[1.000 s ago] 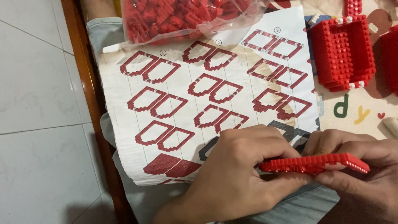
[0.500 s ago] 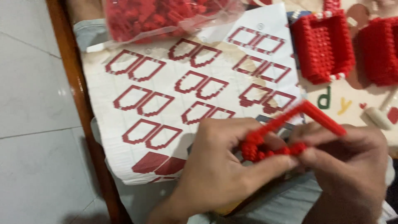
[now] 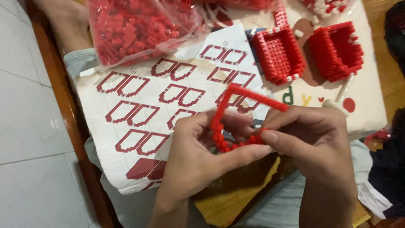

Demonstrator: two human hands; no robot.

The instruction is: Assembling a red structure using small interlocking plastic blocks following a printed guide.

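Red brick frame (image 3: 236,114) pinched w/ left hand (image 3: 198,156) & right hand (image 3: 316,143), both grips closed

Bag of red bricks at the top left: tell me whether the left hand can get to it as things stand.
Probably yes, though not freely: the bag of red bricks lies uncovered above the instruction sheet, but the left hand is pinching the red brick frame.

Red bricks on a white, red-printed sheet

The instruction sheet (image 3: 139,114) is white, patterned with rows of paired red outlines, with solid dark-red shapes at its near edge. Over its near-right corner, the brick frame (image 3: 236,114) is bright red. Beyond the sheet, the clear bag (image 3: 139,25) shows red bricks. Right of the sheet, two open brick boxes (image 3: 278,52) are red with white corner studs, on cream cloth (image 3: 367,97) with green and yellow letters.
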